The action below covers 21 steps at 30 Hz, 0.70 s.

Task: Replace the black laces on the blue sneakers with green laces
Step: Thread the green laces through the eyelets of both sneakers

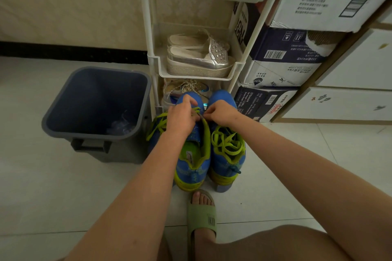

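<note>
Down on the pale tiled floor (63,186) stand two blue knit-mesh sneakers with lime soles, side by side and touching, toes towards a white plastic rack (149,27). The left hand (182,116) and right hand (222,112) meet over the toe end of the left sneaker (192,167). Each grip is closed to a fingertip pinch on the flat green lace (206,133), which trails down the shoe's open throat and loops out to its left. The right sneaker (228,161) carries a second green lace (228,144), threaded and lying in loose loops.

One square grey plastic bin (95,69) sits left of the shoes. One pair of silver platform slippers (199,57) with studded straps fills a rack tray. Three printed cartons (282,63) are stacked on the right; the lowest carton (261,101) reads "570mlx24", the middle one bears an upside-down "N3O" mark and a barcode, and the rest of the print is too small to read. One foot wears a sage-green slide sandal (201,214)
</note>
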Motion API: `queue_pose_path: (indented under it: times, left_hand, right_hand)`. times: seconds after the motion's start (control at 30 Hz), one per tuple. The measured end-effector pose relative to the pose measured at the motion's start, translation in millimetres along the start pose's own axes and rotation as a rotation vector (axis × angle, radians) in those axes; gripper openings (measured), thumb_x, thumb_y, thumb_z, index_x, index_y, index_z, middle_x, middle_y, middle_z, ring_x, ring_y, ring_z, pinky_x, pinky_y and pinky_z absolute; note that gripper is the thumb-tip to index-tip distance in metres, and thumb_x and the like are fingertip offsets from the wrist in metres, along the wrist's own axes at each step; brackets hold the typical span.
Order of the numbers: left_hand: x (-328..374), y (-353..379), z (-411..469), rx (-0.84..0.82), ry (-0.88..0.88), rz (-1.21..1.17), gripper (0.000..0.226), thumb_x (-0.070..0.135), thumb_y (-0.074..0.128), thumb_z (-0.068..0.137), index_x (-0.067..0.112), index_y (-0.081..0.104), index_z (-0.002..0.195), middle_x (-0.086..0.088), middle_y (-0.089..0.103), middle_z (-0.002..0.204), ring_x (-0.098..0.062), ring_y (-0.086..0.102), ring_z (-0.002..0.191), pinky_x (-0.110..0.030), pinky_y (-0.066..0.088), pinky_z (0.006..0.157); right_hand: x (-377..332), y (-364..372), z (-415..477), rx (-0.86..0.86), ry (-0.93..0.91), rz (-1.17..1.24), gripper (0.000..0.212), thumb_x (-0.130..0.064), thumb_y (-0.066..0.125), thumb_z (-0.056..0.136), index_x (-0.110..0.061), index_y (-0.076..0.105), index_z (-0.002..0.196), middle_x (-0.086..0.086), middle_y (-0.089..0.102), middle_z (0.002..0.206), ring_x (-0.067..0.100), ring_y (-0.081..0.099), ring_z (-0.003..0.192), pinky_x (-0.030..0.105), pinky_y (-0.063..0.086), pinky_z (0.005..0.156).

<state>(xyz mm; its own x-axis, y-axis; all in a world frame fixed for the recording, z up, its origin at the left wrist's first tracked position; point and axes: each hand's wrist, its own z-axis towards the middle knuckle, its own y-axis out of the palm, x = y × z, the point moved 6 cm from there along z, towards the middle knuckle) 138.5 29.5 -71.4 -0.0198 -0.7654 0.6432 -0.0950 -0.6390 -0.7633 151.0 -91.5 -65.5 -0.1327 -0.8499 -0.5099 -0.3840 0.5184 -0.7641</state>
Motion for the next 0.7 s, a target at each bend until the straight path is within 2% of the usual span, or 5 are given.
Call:
queue_pose_path:
  times: [0.2,0.33,0.47,0.57,0.7]
  left_hand:
    - [-1.6,-1.2,4.1,-0.094,-0.012,-0.066,0.034,0.013,0.069,0.081,0.016,0.053,0.11,-0.002,0.07,0.095,-0.024,0.062,0.1,-0.041,0.045,0.093]
    - [-3.8,-39.0,6.8,0.098,-0.118,-0.274,0.013,0.025,0.058,0.091,0.02,0.061,0.102,0.003,0.069,0.095,-0.014,0.063,0.092,-0.031,0.047,0.084]
    - [-34.0,-62.4,16.6,0.126,-0.325,-0.339,0.026,0.012,0.044,0.097,0.009,0.065,0.113,-0.009,0.067,0.114,-0.024,0.06,0.109,-0.038,0.046,0.098]
    - [-56.7,-48.3,15.7,-0.047,-0.44,-0.163,0.028,0.012,0.05,0.095,0.005,0.064,0.119,-0.014,0.061,0.124,-0.031,0.055,0.117,-0.036,0.042,0.1]
    - [-59.9,-25.4,4.8,-0.256,-0.393,0.013,0.032,0.012,0.052,0.094,0.007,0.061,0.124,-0.017,0.058,0.128,-0.032,0.054,0.118,-0.035,0.042,0.097]
  right_hand:
    - [1.7,-1.7,-4.8,0.156,-0.034,0.091,0.009,-0.012,0.065,0.086,-0.006,0.069,0.089,0.013,0.07,0.097,0.021,0.062,0.088,0.027,0.044,0.073]
    - [5.6,-27.5,-9.1,0.374,-0.033,0.214,0.01,-0.008,0.055,0.089,-0.012,0.064,0.086,0.009,0.068,0.093,0.019,0.061,0.082,0.029,0.047,0.071]
    - [20.6,-65.3,-21.5,0.637,0.058,0.913,0.012,-0.011,0.038,0.098,-0.011,0.05,0.095,0.014,0.069,0.091,0.026,0.069,0.082,0.04,0.056,0.082]
    - [22.6,-78.3,-29.2,0.684,0.063,1.309,0.018,-0.013,0.029,0.103,-0.017,0.04,0.09,0.01,0.063,0.072,0.02,0.062,0.055,0.035,0.057,0.061]
    - [3.6,-53.4,-17.6,0.346,-0.009,0.589,0.019,-0.025,0.044,0.1,-0.01,0.054,0.102,0.002,0.057,0.073,0.012,0.043,0.053,0.023,0.039,0.046]
